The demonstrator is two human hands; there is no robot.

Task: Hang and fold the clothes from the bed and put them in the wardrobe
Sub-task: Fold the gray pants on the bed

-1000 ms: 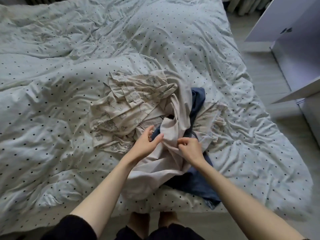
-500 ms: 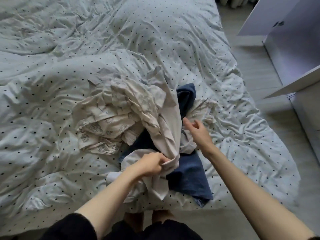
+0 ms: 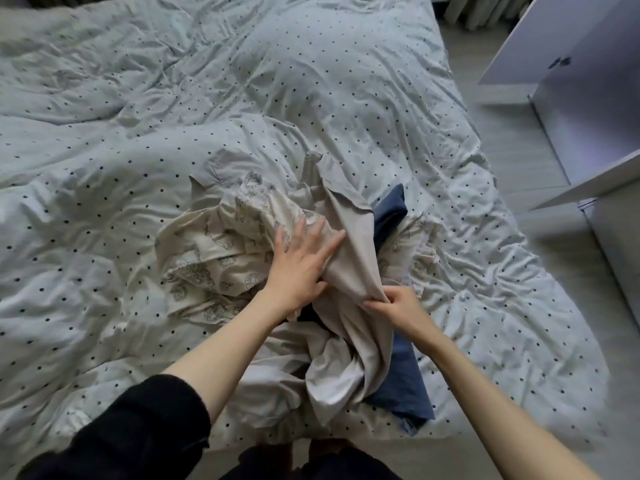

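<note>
A heap of clothes lies on the bed near its front edge. A plain beige garment runs from the heap's top down over the edge. My right hand pinches a fold of it at mid-length. My left hand lies on the heap with fingers spread and straight, touching the beige cloth and a cream garment with a grey printed pattern. A dark blue garment lies under the beige one, showing at the heap's right side and at the bed's edge.
The bed carries a crumpled pale duvet with black dots. An open white wardrobe door and a white shelf edge stand at the right beyond a strip of grey floor. My feet show below the bed's edge.
My left hand let go of the beige garment and moved up onto the heap, fingers spread. My right hand came back toward me and took hold of a beige fold.
</note>
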